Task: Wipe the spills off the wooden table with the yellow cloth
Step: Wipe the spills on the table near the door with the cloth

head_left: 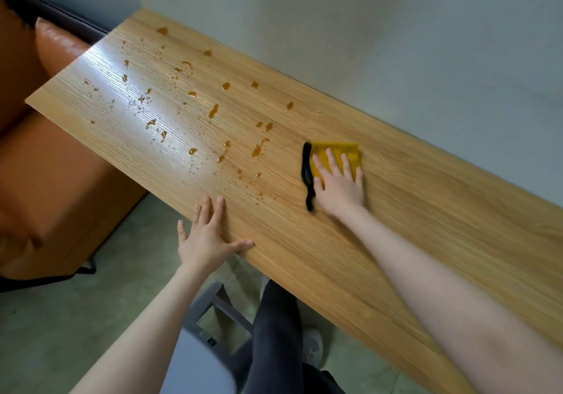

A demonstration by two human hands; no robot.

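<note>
The wooden table [411, 226] runs from upper left to lower right along a wall. Several amber spills [213, 110] and small droplets dot its left half. The yellow cloth [336, 149], with a black edge on its left side, lies flat on the table just right of the spills. My right hand [338, 184] presses flat on the cloth with fingers spread, covering its near part. My left hand [210, 236] rests open on the table's near edge, fingers apart, holding nothing.
A pale wall [396, 43] borders the table's far side. An orange-brown seat [45, 162] stands past the table's left end. Below the near edge are a grey chair [210, 308], a dark trouser leg [277, 332] and the tiled floor [61, 326].
</note>
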